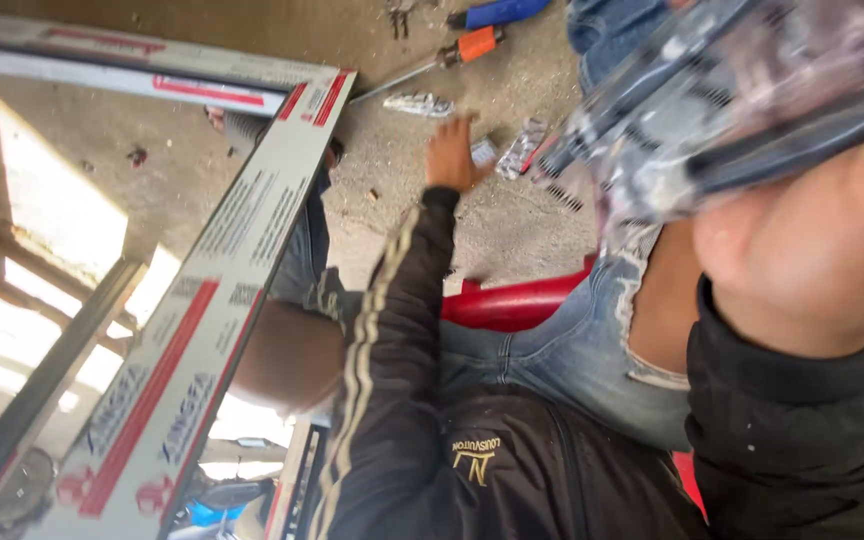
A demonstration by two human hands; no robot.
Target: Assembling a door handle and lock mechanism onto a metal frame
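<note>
A long white frame profile [202, 290] with red stripes runs diagonally across the left. Beside it, another person in a dark striped jacket [422, 400] stretches a hand [449, 155] towards small foil packets [517, 150] on the gritty floor [402, 200]; an orange-handled screwdriver [432, 62] lies beyond. A red stool [507, 303] sits beneath blue jeans [572, 350]. At far right, the right hand [802, 270] is clenched around a blurred power tool [712, 110] wrapped in clear plastic, raised close to the camera.
</note>
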